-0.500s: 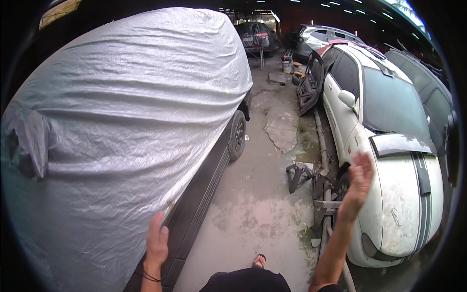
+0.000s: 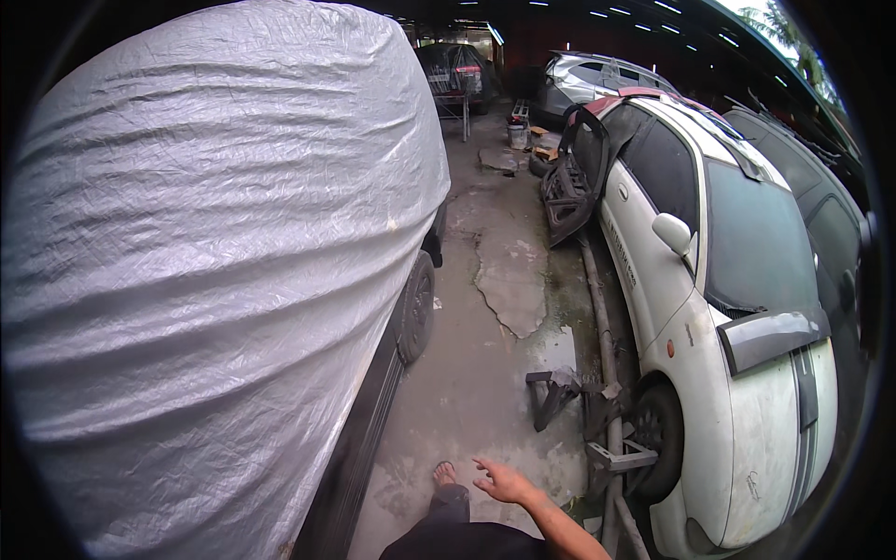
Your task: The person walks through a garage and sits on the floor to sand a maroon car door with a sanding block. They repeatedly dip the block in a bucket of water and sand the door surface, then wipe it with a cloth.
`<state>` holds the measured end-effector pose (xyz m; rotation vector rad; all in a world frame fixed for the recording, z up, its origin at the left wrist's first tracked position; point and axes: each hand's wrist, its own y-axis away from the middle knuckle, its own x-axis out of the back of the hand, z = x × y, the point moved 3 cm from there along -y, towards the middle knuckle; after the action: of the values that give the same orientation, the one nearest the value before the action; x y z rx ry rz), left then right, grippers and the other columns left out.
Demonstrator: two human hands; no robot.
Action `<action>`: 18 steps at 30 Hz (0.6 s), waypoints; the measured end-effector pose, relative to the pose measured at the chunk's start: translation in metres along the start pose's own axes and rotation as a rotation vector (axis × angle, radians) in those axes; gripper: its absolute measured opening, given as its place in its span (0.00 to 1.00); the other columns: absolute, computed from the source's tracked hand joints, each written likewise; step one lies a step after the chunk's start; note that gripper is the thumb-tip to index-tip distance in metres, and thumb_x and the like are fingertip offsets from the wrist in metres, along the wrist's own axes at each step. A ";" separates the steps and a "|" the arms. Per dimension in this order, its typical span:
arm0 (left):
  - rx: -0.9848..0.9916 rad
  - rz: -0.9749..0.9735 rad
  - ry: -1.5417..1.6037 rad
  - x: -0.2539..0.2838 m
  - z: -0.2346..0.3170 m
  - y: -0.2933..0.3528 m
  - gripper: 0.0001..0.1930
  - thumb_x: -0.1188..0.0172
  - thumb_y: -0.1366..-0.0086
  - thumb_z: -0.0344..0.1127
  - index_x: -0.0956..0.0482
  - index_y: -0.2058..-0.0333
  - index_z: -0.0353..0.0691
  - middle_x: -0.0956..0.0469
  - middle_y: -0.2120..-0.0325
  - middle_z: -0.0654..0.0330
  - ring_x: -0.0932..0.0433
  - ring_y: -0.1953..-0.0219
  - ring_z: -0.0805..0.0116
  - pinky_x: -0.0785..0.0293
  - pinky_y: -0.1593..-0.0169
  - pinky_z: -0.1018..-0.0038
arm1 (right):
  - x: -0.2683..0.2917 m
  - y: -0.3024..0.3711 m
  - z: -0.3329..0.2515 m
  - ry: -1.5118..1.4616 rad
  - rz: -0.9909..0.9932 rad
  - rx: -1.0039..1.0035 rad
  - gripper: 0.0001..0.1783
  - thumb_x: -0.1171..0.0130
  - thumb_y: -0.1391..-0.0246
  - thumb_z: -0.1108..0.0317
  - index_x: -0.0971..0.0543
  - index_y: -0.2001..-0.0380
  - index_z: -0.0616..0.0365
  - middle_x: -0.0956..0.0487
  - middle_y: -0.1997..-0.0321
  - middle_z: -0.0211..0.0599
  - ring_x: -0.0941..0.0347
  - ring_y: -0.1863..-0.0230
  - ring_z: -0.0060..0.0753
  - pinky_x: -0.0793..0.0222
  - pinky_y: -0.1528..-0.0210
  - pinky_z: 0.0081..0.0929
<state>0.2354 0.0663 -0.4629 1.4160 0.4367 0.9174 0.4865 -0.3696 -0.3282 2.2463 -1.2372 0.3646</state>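
My right hand is low in front of my body, fingers spread and nothing in them. It hangs above the concrete floor, touching no object. My left hand is out of the picture. To my left stands a vehicle under a wrinkled silver cover; its dark lower side and a rear wheel show below the cover's edge. On my right is a dusty white car with dark stripes on its hood and a loose panel lying across the hood.
A detached dark car door leans by the white car. A long pipe, metal brackets and a dark stand line the aisle's right side. A broken concrete slab, a bucket and a silver car are farther off.
I have stepped forward along the aisle. My left hand has left the view from beside the cover. My right hand has come down and leftward from near the white car.
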 end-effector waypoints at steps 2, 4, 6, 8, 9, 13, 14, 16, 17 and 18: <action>-0.004 -0.099 -0.093 0.048 0.065 -0.035 0.26 0.43 0.26 0.53 0.16 0.44 0.36 0.13 0.50 0.48 0.16 0.45 0.48 0.23 0.40 0.59 | 0.043 -0.027 0.055 0.007 0.229 -0.261 0.33 0.39 0.35 0.56 0.28 0.29 0.54 0.17 0.37 0.48 0.17 0.41 0.51 0.25 0.36 0.42; -0.062 -0.139 -0.278 0.113 0.135 -0.073 0.27 0.43 0.26 0.53 0.16 0.44 0.36 0.13 0.50 0.50 0.15 0.47 0.49 0.21 0.42 0.59 | 0.052 -0.020 0.148 0.039 0.442 -0.603 0.28 0.40 0.38 0.54 0.18 0.38 0.54 0.14 0.43 0.49 0.18 0.41 0.50 0.25 0.36 0.41; -0.590 0.150 -0.337 0.192 0.249 -0.163 0.28 0.44 0.26 0.56 0.17 0.43 0.36 0.14 0.48 0.51 0.15 0.47 0.56 0.23 0.41 0.61 | 0.054 0.022 0.230 0.057 0.392 -0.844 0.25 0.41 0.40 0.52 0.13 0.46 0.53 0.14 0.44 0.48 0.18 0.40 0.49 0.25 0.35 0.39; -0.719 0.220 -0.194 0.253 0.411 -0.126 0.25 0.43 0.24 0.51 0.18 0.40 0.38 0.15 0.44 0.51 0.18 0.41 0.58 0.26 0.35 0.64 | 0.032 0.094 0.261 0.072 0.167 -1.028 0.25 0.45 0.37 0.53 0.15 0.42 0.48 0.17 0.37 0.46 0.23 0.34 0.52 0.29 0.30 0.42; -0.651 0.235 -0.102 0.287 0.469 -0.101 0.25 0.43 0.24 0.51 0.19 0.39 0.38 0.16 0.43 0.52 0.19 0.40 0.60 0.27 0.35 0.66 | 0.024 0.104 0.246 0.122 -0.090 -1.063 0.26 0.47 0.36 0.53 0.16 0.40 0.48 0.19 0.34 0.47 0.24 0.32 0.50 0.29 0.30 0.40; -0.908 0.360 -0.070 0.357 0.667 -0.084 0.23 0.45 0.22 0.48 0.19 0.38 0.39 0.15 0.44 0.52 0.18 0.41 0.58 0.26 0.36 0.66 | 0.028 0.091 0.190 0.073 -0.470 -1.043 0.26 0.47 0.35 0.53 0.16 0.40 0.50 0.20 0.33 0.46 0.24 0.32 0.47 0.30 0.30 0.38; -0.933 0.349 -0.067 0.357 0.698 -0.096 0.23 0.45 0.23 0.48 0.19 0.38 0.39 0.15 0.44 0.51 0.18 0.41 0.58 0.26 0.36 0.66 | 0.035 0.069 0.200 0.016 -0.400 -1.071 0.25 0.47 0.35 0.53 0.16 0.41 0.50 0.19 0.34 0.46 0.24 0.32 0.47 0.29 0.31 0.38; -0.972 0.337 -0.087 0.376 0.752 -0.117 0.23 0.45 0.23 0.48 0.19 0.38 0.40 0.15 0.45 0.51 0.18 0.41 0.58 0.26 0.36 0.65 | 0.041 0.013 0.233 -0.101 -0.268 -1.100 0.25 0.46 0.35 0.53 0.15 0.42 0.51 0.18 0.35 0.45 0.23 0.34 0.46 0.29 0.32 0.38; -0.949 0.326 -0.121 0.377 0.770 -0.125 0.23 0.44 0.23 0.49 0.19 0.39 0.40 0.15 0.45 0.50 0.18 0.40 0.57 0.26 0.36 0.65 | 0.053 -0.017 0.247 -0.143 -0.216 -1.105 0.24 0.45 0.35 0.53 0.15 0.43 0.52 0.18 0.36 0.45 0.22 0.34 0.46 0.28 0.32 0.38; -0.867 0.294 -0.137 0.380 0.778 -0.138 0.23 0.44 0.23 0.49 0.19 0.39 0.41 0.15 0.45 0.50 0.18 0.40 0.56 0.26 0.36 0.65 | 0.067 -0.052 0.262 -0.179 -0.174 -1.102 0.24 0.45 0.36 0.53 0.15 0.43 0.52 0.17 0.37 0.45 0.22 0.35 0.46 0.28 0.33 0.38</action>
<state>1.0849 -0.1349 -0.3785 0.7334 -0.2751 1.0559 0.5598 -0.5450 -0.5269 1.3977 -0.9439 -0.4997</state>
